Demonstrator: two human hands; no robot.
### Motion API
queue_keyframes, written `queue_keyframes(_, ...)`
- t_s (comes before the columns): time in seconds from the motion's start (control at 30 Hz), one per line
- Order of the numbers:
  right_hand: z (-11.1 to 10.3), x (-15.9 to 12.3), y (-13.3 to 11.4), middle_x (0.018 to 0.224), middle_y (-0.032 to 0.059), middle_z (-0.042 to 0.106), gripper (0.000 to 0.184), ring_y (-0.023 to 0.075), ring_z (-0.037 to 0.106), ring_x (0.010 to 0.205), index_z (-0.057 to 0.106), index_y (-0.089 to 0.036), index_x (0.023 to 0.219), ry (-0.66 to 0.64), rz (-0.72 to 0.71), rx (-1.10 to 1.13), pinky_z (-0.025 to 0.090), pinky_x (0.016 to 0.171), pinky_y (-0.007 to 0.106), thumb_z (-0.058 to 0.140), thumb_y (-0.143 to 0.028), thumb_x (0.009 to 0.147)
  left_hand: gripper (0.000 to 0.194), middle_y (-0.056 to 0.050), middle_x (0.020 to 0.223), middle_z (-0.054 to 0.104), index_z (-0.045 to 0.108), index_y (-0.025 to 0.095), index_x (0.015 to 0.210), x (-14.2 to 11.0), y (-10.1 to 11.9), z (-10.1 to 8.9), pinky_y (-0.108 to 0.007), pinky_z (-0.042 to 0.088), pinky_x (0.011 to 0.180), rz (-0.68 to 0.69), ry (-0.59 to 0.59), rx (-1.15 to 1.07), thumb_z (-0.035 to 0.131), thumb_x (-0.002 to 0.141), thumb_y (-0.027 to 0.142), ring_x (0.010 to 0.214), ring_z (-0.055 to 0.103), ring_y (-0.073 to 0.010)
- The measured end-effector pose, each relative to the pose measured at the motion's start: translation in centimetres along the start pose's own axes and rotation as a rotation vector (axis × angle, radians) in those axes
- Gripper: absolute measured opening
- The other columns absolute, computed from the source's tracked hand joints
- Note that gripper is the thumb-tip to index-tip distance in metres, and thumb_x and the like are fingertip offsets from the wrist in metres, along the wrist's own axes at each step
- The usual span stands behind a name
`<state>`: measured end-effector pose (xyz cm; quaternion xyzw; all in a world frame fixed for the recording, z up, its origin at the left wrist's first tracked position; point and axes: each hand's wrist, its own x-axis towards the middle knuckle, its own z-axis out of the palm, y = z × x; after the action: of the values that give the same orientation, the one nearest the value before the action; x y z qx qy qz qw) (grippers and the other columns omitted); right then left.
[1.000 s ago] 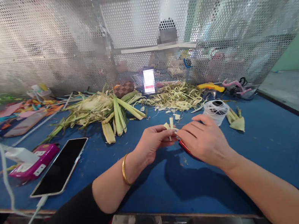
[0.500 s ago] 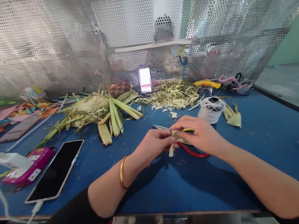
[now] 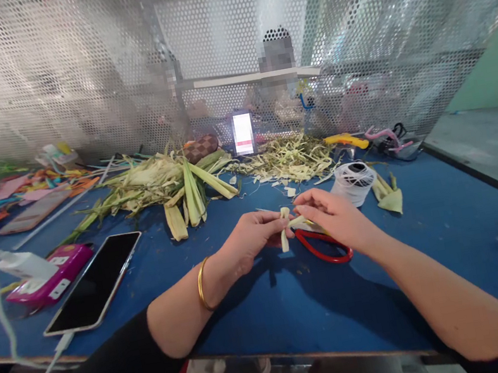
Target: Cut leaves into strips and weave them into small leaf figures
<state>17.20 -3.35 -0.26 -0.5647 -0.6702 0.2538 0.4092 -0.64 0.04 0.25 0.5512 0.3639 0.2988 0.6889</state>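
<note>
Pale corn husk strips [image 3: 285, 240] cross each other in front of me, one hanging down and another reaching to the right. My left hand [image 3: 254, 236] pinches them at the crossing between thumb and fingers. The fingers of my right hand [image 3: 334, 219] are closed on the right-hand strip; its fingertips partly hide it. Under my hands lie scissors with red handles [image 3: 326, 257], their blades mostly covered. Just beyond my right hand stands a spool of white thread [image 3: 354, 184].
Corn husks [image 3: 147, 182] are heaped at the back left, with shredded husk [image 3: 294, 156] beside them. A folded husk piece [image 3: 390, 199] lies right of the spool. A phone [image 3: 95, 281] and a magenta power strip [image 3: 48, 280] are on the left. Perforated metal sheeting [image 3: 219, 18] closes off the back.
My right hand has drawn slightly away from my left, exposing the crossed husk strips between them. More of the red scissor handles shows.
</note>
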Motion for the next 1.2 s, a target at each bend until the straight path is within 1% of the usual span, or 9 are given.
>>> queue_keyframes(0.13,-0.4,0.0,-0.2,0.084,0.0030,0.071,0.019,0.0177,0.066,0.074,0.061,-0.020,0.093,-0.085,0.032,0.014,0.051,0.067,0.031,0.061,-0.034,0.080,0.018,-0.001,0.065,0.064,0.070,0.014,0.069,0.3,0.1,-0.3,-0.021,0.045,0.060,-0.045,0.052,-0.195,0.077,0.065,0.030,0.055,0.052,-0.0072)
queue_keyframes(0.2,-0.1,-0.3,-0.5,0.080,0.0021,0.071,0.013,0.0178,0.065,0.071,0.062,-0.020,0.088,-0.003,-0.037,-0.081,0.050,0.066,0.031,0.062,-0.031,0.080,0.020,-0.001,0.066,0.064,0.069,0.013,0.067,0.5,0.0,-0.4,-0.021,0.046,0.061,-0.054,0.064,-0.247,0.079,0.064,0.030,0.056,0.053,-0.0072)
queue_keyframes(0.3,0.5,-0.8,-0.8,0.080,0.0037,0.071,0.011,0.0201,0.064,0.076,0.064,-0.022,0.083,0.157,-0.230,-0.217,0.049,0.071,0.033,0.058,-0.031,0.084,0.020,-0.002,0.066,0.064,0.068,0.013,0.067,0.6,-0.2,-0.5,-0.022,0.047,0.062,-0.069,0.100,-0.267,0.079,0.064,0.030,0.056,0.053,-0.0074)
queue_keyframes(0.43,1.1,-1.0,-0.9,0.084,0.0042,0.070,0.012,0.0198,0.064,0.080,0.066,-0.023,0.085,0.181,-0.362,-0.136,0.049,0.076,0.034,0.056,-0.028,0.087,0.019,-0.001,0.066,0.064,0.069,0.014,0.068,0.5,-0.3,-0.2,-0.021,0.046,0.059,-0.074,0.094,-0.234,0.078,0.063,0.030,0.054,0.053,-0.0072)
queue_keyframes(0.53,1.4,-1.0,-1.0,0.084,0.0046,0.068,0.012,0.0189,0.064,0.078,0.065,-0.022,0.080,0.192,-0.327,-0.004,0.051,0.074,0.033,0.059,-0.030,0.085,0.023,-0.001,0.063,0.064,0.068,0.014,0.065,0.3,-0.3,0.1,-0.022,0.044,0.058,-0.053,0.079,-0.172,0.079,0.062,0.034,0.053,0.052,-0.0071)
queue_keyframes(0.7,1.6,-1.0,-1.4,0.078,0.0041,0.069,0.020,0.0163,0.065,0.067,0.059,-0.020,0.081,0.118,-0.108,0.227,0.053,0.067,0.031,0.054,-0.039,0.087,0.029,-0.002,0.064,0.064,0.070,0.013,0.067,-0.1,-0.3,0.6,-0.023,0.043,0.059,-0.022,0.054,-0.105,0.079,0.061,0.040,0.054,0.052,-0.0080)
queue_keyframes(0.9,1.7,-0.9,-1.0,0.074,0.0014,0.065,0.020,0.0104,0.053,0.050,0.060,-0.020,0.085,0.062,-0.065,0.240,0.047,0.054,0.027,0.053,-0.038,0.087,0.034,-0.002,0.066,0.064,0.069,0.012,0.068,-0.2,-0.5,0.8,-0.022,0.043,0.060,-0.096,0.011,-0.150,0.080,0.059,0.043,0.055,0.052,-0.0074)
queue_keyframes(1.0,1.7,-0.8,-0.9,0.068,0.0003,0.059,0.022,0.0130,0.055,0.058,0.066,-0.020,0.095,0.068,-0.085,0.156,0.048,0.059,0.028,0.051,-0.034,0.088,0.032,-0.003,0.068,0.064,0.070,0.011,0.072,-0.1,-0.7,0.6,-0.022,0.045,0.061,-0.155,0.025,-0.187,0.081,0.059,0.038,0.056,0.053,-0.0078)
queue_keyframes(1.2,1.1,-0.8,-1.3,0.088,0.0025,0.062,0.029,0.0153,0.062,0.078,0.063,-0.024,0.111,-0.025,-0.184,0.167,0.051,0.080,0.035,0.049,-0.024,0.086,0.018,0.001,0.060,0.058,0.067,0.011,0.066,0.2,-0.6,0.5,-0.025,0.049,0.065,-0.177,0.030,-0.277,0.077,0.061,0.026,0.055,0.051,-0.0076)
